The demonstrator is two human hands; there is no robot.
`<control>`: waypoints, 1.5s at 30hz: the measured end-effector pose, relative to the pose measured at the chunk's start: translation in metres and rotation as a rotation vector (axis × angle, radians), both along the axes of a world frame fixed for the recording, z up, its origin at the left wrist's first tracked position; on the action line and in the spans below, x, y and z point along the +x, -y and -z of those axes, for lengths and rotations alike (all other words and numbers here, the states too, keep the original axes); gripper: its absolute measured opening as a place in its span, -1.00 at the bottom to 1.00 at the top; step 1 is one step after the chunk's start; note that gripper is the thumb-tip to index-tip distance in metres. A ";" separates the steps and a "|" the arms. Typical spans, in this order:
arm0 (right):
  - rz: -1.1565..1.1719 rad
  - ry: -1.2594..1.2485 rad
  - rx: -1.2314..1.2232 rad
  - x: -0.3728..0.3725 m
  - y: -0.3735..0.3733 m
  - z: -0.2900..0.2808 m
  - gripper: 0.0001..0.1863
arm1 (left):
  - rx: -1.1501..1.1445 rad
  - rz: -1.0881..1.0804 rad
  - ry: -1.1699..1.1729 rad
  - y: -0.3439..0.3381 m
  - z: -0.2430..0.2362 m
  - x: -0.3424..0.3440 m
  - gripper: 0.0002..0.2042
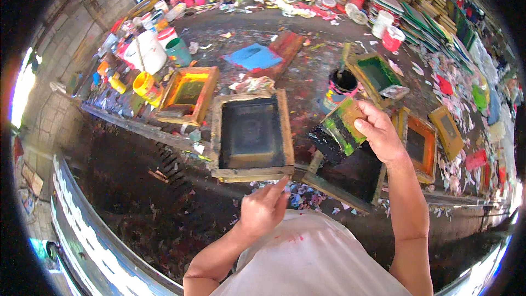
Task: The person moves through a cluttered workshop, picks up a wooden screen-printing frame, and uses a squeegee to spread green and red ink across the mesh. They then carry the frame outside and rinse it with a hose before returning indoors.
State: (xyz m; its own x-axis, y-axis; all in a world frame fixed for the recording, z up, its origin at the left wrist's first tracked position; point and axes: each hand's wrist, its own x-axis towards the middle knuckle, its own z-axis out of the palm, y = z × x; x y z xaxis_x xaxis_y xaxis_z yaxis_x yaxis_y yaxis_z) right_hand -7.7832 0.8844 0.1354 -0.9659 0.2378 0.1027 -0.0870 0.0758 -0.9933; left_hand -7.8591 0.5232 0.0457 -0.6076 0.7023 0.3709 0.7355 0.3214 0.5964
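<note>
Sprawling with spattered paint, the surface [307, 79] carries tubs and wooden frames under stacked boards. Left of the dark screen frame [252, 134] sits an orange frame [189, 93]. The left hand [264, 208] pinches that dark frame's near edge. Right of it, the right hand [381, 131] is clamped on a green-smeared squeegee [342, 126].

We count six wooden screen frames [252, 134], one blue sheet [253, 56], two white buckets [386, 30], two hands [378, 131].
</note>
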 end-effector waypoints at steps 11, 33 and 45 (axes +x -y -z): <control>-0.012 -0.359 0.840 -0.124 0.180 0.011 -0.65 | 0.597 -0.503 0.914 0.104 0.041 -0.094 -0.25; -0.072 -0.087 0.944 -0.117 0.219 0.039 -0.50 | 0.670 -0.309 1.189 0.101 0.076 -0.115 -0.29; -0.040 -0.068 0.918 -0.121 0.211 0.037 -0.51 | 0.650 -0.340 1.223 0.102 0.066 -0.116 -0.31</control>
